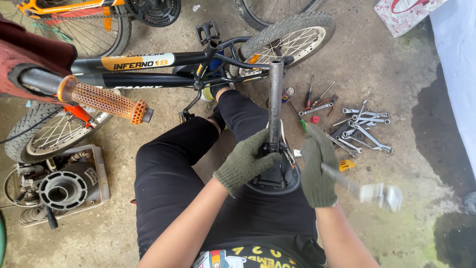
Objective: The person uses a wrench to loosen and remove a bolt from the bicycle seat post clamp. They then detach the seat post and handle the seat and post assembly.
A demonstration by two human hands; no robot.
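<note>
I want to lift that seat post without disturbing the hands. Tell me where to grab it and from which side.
Take the seat post on its bare upper tube, coming from the side away from the person. It stands upright from the saddle, and the left hand already wraps its lower end while the right hand swings a blurred tool beside it, so only the top is free.

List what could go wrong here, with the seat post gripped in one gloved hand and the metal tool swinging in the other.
1. The blurred grey metal tool in the right hand moves close to the left hand, which grips the dark metal seat post; a miss might hit those fingers.
2. The black saddle rests upside down on the lap, so a blow could glance onto the thigh.
3. The loose silver spanners lie on the concrete floor nearby, a possible trip hazard.
</note>
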